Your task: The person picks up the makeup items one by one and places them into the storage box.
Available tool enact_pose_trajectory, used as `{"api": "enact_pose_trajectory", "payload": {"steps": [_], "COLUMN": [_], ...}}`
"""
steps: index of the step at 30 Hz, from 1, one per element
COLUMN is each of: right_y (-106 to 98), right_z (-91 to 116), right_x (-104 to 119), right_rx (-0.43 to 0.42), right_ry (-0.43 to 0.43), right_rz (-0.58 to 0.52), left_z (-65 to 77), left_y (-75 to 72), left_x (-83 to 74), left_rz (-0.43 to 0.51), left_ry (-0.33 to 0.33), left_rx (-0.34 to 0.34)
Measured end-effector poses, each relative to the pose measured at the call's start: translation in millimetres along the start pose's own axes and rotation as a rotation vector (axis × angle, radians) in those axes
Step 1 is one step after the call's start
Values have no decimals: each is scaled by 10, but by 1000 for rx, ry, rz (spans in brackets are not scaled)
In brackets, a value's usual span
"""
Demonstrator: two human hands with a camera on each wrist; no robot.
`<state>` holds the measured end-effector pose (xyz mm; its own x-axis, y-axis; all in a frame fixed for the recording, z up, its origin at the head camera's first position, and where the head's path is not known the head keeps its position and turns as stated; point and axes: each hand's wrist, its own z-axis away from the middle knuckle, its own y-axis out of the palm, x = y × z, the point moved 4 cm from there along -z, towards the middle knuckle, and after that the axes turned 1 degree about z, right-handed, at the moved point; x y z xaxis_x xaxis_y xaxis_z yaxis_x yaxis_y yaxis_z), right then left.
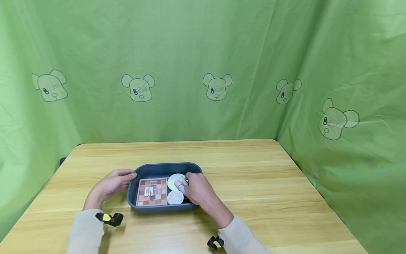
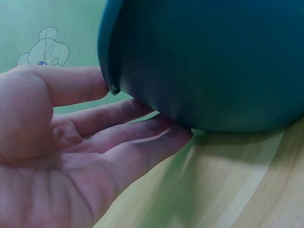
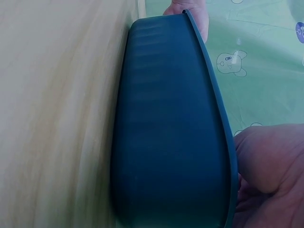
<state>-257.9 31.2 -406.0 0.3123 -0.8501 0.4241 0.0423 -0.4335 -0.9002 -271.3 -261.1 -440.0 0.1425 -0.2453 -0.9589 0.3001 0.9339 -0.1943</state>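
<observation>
A dark blue rectangular bin (image 1: 163, 209) sits on the table. My left hand (image 1: 111, 185) holds its left end, thumb at the rim and fingers against the outer wall, as the left wrist view shows. My right hand (image 1: 200, 188) reaches over the right end into the bin, its fingers curled round a small pale item with a shiny part, mostly hidden. Beside those fingers lie a white round compact (image 1: 172, 182) and a smaller patterned white round compact (image 1: 175, 197). An eyeshadow palette (image 1: 152, 192) lies flat in the left part. In the right wrist view, the bin wall hides the right fingertips.
The bin stands on a light wooden table (image 1: 253, 183). Green curtains (image 1: 177, 116) with bear-head drawings hang behind the table and along its sides. Dark things, partly hidden, lie in the bin under the right hand.
</observation>
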Motion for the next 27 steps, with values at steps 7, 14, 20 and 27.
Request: {"api": "enact_pose_trajectory", "payload": {"steps": [7, 14, 20, 27], "right_y": [-12, -19, -31, -70], "right_z": [16, 28, 37, 32], "right_x": [7, 18, 25, 14], "right_rx": [-17, -27, -24, -48], "right_ry": [-23, -50, -41, -18], "right_rz": [2, 5, 5, -52], "left_z": [1, -8, -1, -4], "left_y": [-4, -5, -5, -13], "left_x": [3, 0, 13, 17], "left_rz": [-2, 2, -1, -14], "left_ry": [-1, 10, 9, 1], "left_rx": [6, 19, 15, 9]}}
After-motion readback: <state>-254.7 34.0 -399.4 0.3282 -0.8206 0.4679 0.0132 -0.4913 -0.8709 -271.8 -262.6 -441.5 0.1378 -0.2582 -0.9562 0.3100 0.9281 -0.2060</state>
